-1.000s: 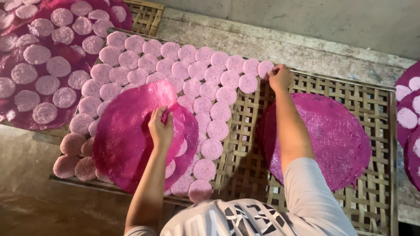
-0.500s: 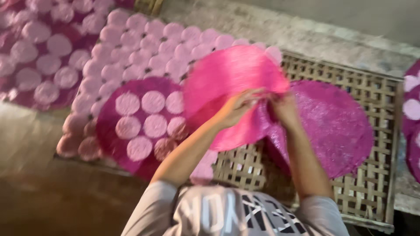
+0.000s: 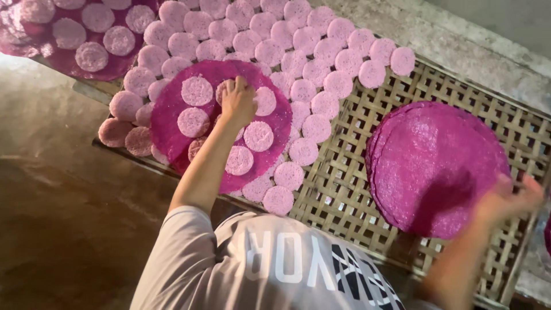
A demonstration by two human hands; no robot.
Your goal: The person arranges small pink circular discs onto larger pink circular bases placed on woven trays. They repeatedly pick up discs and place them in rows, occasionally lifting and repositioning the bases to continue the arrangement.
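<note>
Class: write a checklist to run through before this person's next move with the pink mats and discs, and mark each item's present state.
1. Left hand rests on the loaded round mat: ok.
2. Small discs on that mat lie flat and apart: ok.
3. Right hand at the edge of the mat stack: ok.
4. Right hand's grip on a mat: cannot tell, blurred.
5. Bare space on the lattice tray: ok.

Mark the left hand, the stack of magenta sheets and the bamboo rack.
left hand [image 3: 238, 103], head view, back of the hand.
stack of magenta sheets [image 3: 430, 161], head view, middle of the top sheet.
bamboo rack [image 3: 344, 172], head view, bare lattice between sheets.
</note>
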